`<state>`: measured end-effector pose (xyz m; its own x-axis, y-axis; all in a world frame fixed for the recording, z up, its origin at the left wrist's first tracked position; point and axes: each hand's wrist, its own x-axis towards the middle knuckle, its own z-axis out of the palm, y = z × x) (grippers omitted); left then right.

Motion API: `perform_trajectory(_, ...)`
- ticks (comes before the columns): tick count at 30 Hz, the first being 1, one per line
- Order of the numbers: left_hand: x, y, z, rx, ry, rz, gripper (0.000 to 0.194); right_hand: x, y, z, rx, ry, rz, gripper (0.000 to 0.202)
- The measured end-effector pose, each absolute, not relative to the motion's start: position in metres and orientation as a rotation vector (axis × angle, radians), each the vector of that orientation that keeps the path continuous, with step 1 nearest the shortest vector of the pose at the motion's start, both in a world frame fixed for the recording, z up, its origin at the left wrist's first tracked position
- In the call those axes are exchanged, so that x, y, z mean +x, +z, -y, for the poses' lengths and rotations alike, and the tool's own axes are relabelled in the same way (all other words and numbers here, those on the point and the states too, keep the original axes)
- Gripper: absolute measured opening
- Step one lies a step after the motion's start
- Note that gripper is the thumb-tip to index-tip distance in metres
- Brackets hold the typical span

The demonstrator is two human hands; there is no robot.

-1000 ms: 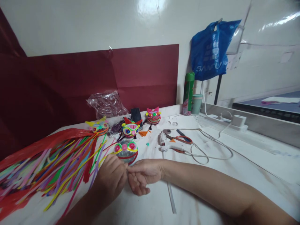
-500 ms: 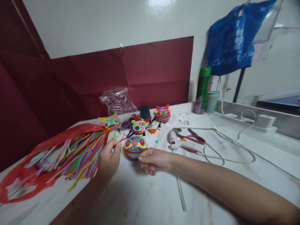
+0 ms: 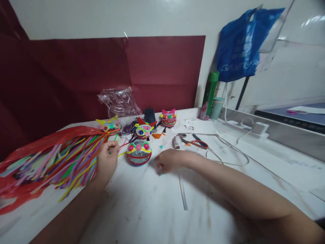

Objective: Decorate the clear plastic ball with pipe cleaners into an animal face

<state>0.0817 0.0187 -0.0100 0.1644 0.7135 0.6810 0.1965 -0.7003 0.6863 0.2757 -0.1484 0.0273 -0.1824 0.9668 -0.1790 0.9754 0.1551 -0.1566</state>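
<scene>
A clear round lion-head ornament (image 3: 139,156) with pink eyes and red and yellow trim stands on the white table. My left hand (image 3: 107,162) is to its left, fingers curled in; what they hold, if anything, is hidden. A yellow fuzzy strip (image 3: 122,154) runs from the ornament toward that hand. On the ornament's right, apart from it, my right hand (image 3: 169,160) is low over the table, smeared by motion. Behind stand a finished-looking lion head with red ears (image 3: 143,131), one with pink ears (image 3: 169,118) and one with yellow ears (image 3: 109,126).
Coloured fuzzy strips (image 3: 76,162) lie on a red plastic bag (image 3: 56,134) at left. A hot glue gun (image 3: 177,142), scissors (image 3: 199,144) and a cable (image 3: 247,159) are at right. A phone (image 3: 150,116), green spray can (image 3: 210,96) and cup (image 3: 217,108) stand farther back.
My right hand has come off the ornament and moved to its right. My left hand has drawn away leftward from the ornament. The camera view has shifted right.
</scene>
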Motion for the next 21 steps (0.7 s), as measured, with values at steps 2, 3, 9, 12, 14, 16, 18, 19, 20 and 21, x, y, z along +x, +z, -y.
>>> perform_trajectory(2, 0.082, -0.017, -0.027, 2.015, 1.527, -0.896, 0.02, 0.273, 0.016, 0.149, 2.018, -0.319, -2.286, 0.015)
perform_trajectory(3, 0.082, -0.02, -0.03, 2.028, 1.513, -0.911, 0.021, 0.275, 0.013, 0.149, 2.045, -0.313, -2.28, 0.014)
perform_trajectory(9, 0.08, -0.023, -0.035, 2.085, 1.488, -0.921, 0.019, 0.328, 0.02, 0.137, 2.49, -0.133, -2.35, 0.022)
perform_trajectory(12, 0.078, -0.019, -0.034, 2.126, 1.461, -0.919, 0.018, 0.354, 0.03, 0.132, 2.736, -0.064, -2.399, 0.018)
perform_trajectory(14, 0.077, -0.018, -0.036, 2.126, 1.447, -0.933, 0.019, 0.366, 0.036, 0.136, 2.904, -0.022, -2.42, 0.015)
perform_trajectory(16, 0.076, -0.019, -0.039, 2.119, 1.431, -0.965, 0.019, 0.375, 0.039, 0.147, 3.074, 0.016, -2.414, 0.014)
perform_trajectory(18, 0.075, -0.021, -0.043, 2.137, 1.416, -0.993, 0.019, 0.382, 0.039, 0.161, 3.229, 0.02, -2.388, 0.015)
perform_trajectory(19, 0.075, -0.022, -0.044, 2.156, 1.41, -1.001, 0.018, 0.386, 0.038, 0.168, 3.298, 0.003, -2.374, 0.016)
perform_trajectory(20, 0.074, -0.023, -0.045, 2.175, 1.406, -1.005, 0.018, 0.389, 0.036, 0.174, 3.36, -0.025, -2.364, 0.016)
perform_trajectory(21, 0.074, -0.023, -0.045, 2.191, 1.402, -1.004, 0.017, 0.392, 0.034, 0.179, 3.417, -0.059, -2.357, 0.016)
